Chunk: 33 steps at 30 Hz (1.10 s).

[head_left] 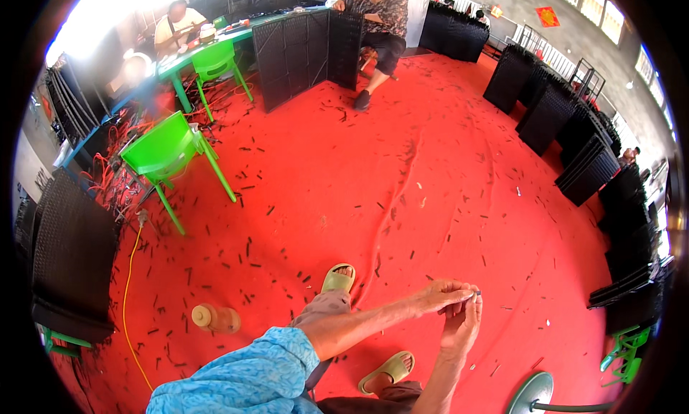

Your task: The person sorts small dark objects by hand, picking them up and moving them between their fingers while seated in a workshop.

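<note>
Both hands, left hand [443,296] and right hand [459,328], pinched a small dark piece [476,293] lower right of frame; looked light, stiff, easily dropped, best gripped by fingertips at its ends.

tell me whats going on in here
A seated person holds both hands out over a red carpet. The left hand and right hand meet around a small dark piece pinched at the fingertips. Their feet are in green sandals, with a bottle lying nearby. Dark scraps litter the carpet, black woven panels stand around the room, and other people sit at a green table at the back.
</note>
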Motion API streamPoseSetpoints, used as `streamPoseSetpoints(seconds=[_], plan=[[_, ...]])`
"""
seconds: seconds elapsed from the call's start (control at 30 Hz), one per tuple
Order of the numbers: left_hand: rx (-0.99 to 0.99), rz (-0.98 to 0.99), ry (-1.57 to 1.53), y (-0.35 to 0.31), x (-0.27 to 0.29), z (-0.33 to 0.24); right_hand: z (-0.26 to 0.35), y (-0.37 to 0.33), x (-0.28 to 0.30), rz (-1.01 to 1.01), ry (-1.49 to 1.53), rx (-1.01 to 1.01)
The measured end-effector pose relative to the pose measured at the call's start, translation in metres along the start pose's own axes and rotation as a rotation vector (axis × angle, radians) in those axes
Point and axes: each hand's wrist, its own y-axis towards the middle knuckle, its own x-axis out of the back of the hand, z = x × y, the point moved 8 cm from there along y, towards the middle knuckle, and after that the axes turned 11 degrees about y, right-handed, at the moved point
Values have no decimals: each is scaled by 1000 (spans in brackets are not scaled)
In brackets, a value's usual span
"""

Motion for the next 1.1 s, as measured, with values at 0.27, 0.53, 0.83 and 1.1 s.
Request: streamPoseSetpoints(seconds=[0.27,0.53,0.83,1.1], plan=[[-5,36,40,-1,0,0,-3,0,6,28,-38,-59],[2,24,38,-1,2,6,0,-2,-3,-48,2,-39],[-3,-25,85,0,6,10,-1,-2,-4,-32,-43,-15],[-79,-55,64,-4,3,-3,-2,-2,-5,-5,-62,-16]])
